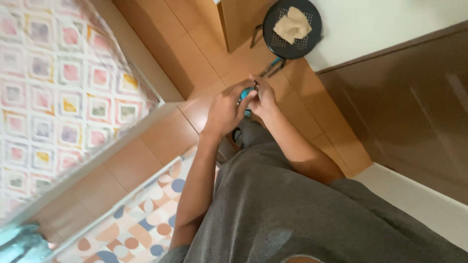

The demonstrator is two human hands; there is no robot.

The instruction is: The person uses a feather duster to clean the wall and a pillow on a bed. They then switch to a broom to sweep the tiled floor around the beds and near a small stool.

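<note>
Between the hands: a small teal object (247,92) is being held up in front of the person's body, above the wooden floor (165,141); most of it is hidden by fingers, so I cannot tell what it is.
Left hand: the left hand (226,109) is curling around the near side of the teal object, fingers closed over it and thumb pressing on top.
Right hand: the right hand (263,97) is pinching the far end of the same object, fingertips tight together on it.
Step in hand: by my judgement, the person is working the object with both hands, perhaps twisting or fiddling with a part of it; nothing is being set down or picked up.
Next move: it seems to call for a steady left-hand hold while the right fingers are doing the fine work, since the piece is small and mostly covered.
Edges: the bed (73,87) with its patterned quilt is running along the left, its frame edge close to the left elbow; a brown door (404,112) is standing on the right.
Far side: a black round stool (292,29) with a tan cloth (292,25) on it is sitting just beyond the hands.
Open room: the bare floor strip between bed and door is giving narrow room; a patterned rug (141,229) is lying near left.
</note>
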